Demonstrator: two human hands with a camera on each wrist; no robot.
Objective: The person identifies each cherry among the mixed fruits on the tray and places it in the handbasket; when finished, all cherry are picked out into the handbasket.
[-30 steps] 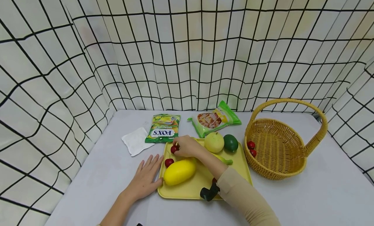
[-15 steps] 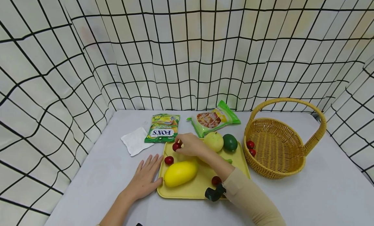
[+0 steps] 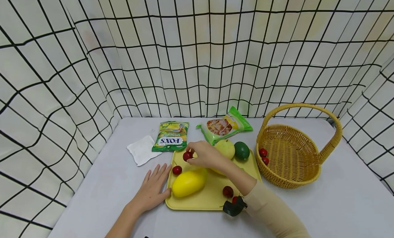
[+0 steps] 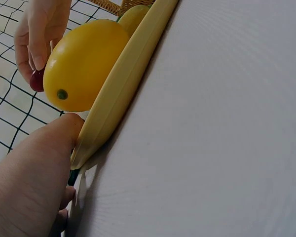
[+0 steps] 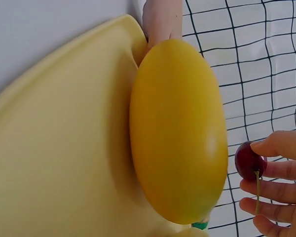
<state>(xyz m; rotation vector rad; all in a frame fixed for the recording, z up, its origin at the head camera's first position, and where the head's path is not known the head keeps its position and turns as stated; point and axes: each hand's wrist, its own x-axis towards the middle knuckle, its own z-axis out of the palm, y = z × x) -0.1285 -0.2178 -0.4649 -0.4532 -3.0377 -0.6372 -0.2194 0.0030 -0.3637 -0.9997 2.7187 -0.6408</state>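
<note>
Above the back left part of the yellow tray [image 3: 212, 200], my right hand [image 3: 204, 155] pinches a dark red cherry [image 3: 187, 156] between thumb and fingers; its stem hangs down in the right wrist view, where the hand [image 5: 281, 182] is at the right edge. My left hand [image 3: 152, 188] lies flat on the table with fingers spread, its thumb touching the tray's left edge. A yellow oval fruit [image 3: 189, 182] and another cherry [image 3: 176, 170] rest on the tray near it. In the left wrist view the thumb [image 4: 71, 126] meets the rim beside the yellow fruit [image 4: 89, 61].
At the tray's back right are a pale round fruit [image 3: 225, 148] and a dark green one [image 3: 241, 150]; cherries [image 3: 227, 191] lie near the right forearm. A wicker basket [image 3: 289, 156] holding two red cherries stands right. Two snack packets [image 3: 171, 135] and a white packet [image 3: 144, 150] lie behind.
My right hand has shifted slightly to the right with the cherry, and the forearm has moved right, uncovering cherries at the tray's front. The left hand has stayed put.
</note>
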